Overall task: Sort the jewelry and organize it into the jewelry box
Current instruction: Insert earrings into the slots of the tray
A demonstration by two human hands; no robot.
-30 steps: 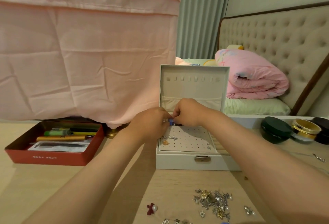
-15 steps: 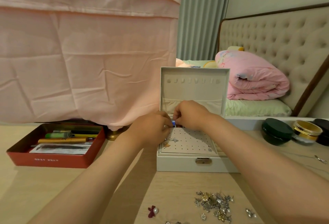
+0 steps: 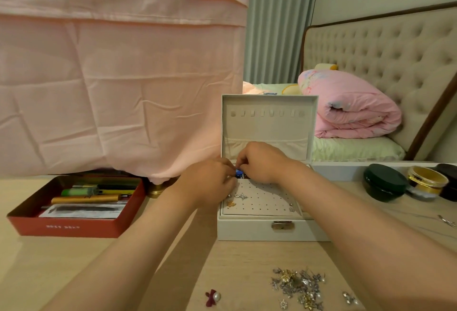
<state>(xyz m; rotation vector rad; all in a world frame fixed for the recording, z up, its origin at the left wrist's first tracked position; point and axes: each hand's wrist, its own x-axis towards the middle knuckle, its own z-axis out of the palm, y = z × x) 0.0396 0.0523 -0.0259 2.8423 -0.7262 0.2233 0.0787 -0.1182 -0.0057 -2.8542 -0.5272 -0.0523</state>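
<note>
Jewelry box (image 3: 247, 233) open; left hand (image 3: 212, 182), right hand (image 3: 262, 162) pinch one blue piece (image 3: 238, 173).

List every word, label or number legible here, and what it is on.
Red tray, front: two short white words, too blurred to read.
Gold tube in the tray: small dark mark, unreadable.
Paper in the tray: dark print, unreadable.
Jewelry box: no text.

The jewelry box (image 3: 267, 233) is creamy white, and its beige inner panel has a regular pattern of dots. A small blue piece (image 3: 238, 173) sits at the panel's twelve o'clock edge. From the box, a red tray (image 3: 74, 228) lies at nine o'clock, a silver-and-gold heap (image 3: 298, 286) at five, a dark green tin (image 3: 384, 182) at three, and a pink quilt (image 3: 351, 108) at two.
</note>
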